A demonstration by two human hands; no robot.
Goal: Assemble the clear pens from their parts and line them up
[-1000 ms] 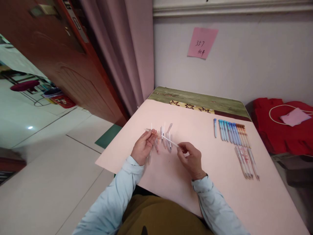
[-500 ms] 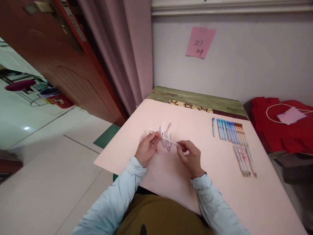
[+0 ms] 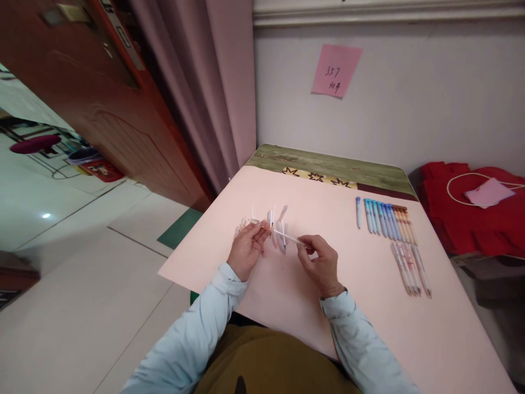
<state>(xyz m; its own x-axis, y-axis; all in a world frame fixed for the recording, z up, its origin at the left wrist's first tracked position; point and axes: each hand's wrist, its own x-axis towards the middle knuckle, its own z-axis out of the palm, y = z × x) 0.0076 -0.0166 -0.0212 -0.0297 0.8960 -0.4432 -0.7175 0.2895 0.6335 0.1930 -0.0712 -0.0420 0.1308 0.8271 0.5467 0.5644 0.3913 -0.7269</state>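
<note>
My left hand is curled around a clear pen barrel, whose end sticks out past my fingers. My right hand pinches a thin white pen refill that points up and left toward the left hand. Between and just beyond the hands lie several loose pen parts on the pink table sheet. Both sleeves are light blue.
Rows of finished pens, blue and orange and pinkish ones, lie on the right of the sheet. A wall with a pink note stands behind. Red cloth sits to the right, a curtain and a door to the left.
Since a second ago the view has shifted a little. Both hands have stayed close together, the refill tip now nearer my left hand's fingers.
</note>
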